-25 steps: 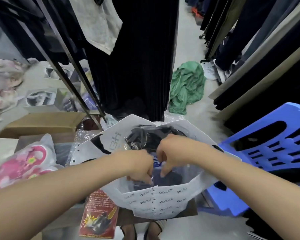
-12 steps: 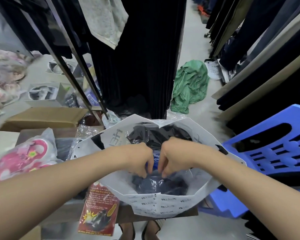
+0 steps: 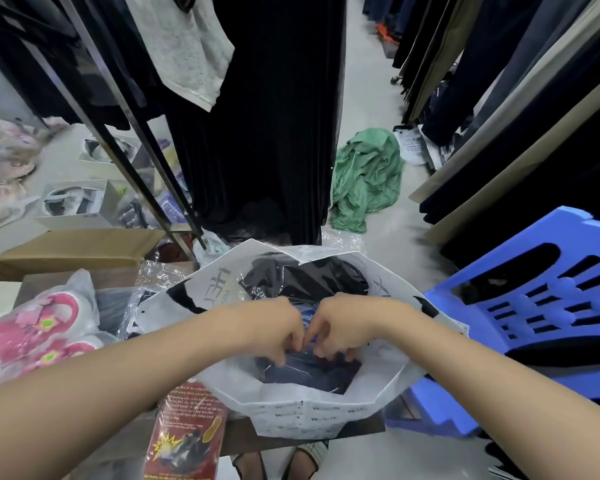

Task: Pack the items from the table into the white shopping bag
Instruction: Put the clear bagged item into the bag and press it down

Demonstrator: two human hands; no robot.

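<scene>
Hands: left hand and right hand now deeper in white shopping bag | grip: both pinching dark wrapped garment, pressed lower than before | surface: red packet and pink shoes unpacked

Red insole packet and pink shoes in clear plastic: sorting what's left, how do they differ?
The flat red insole packet lies near the front edge; the pink shoes in clear plastic are bulky and sit far left. Its card is printed; their wrap is plain. Both remain outside the white shopping bag.

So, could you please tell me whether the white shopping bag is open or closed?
Open: the white shopping bag gapes, dark wrapped clothes visible inside.
</scene>
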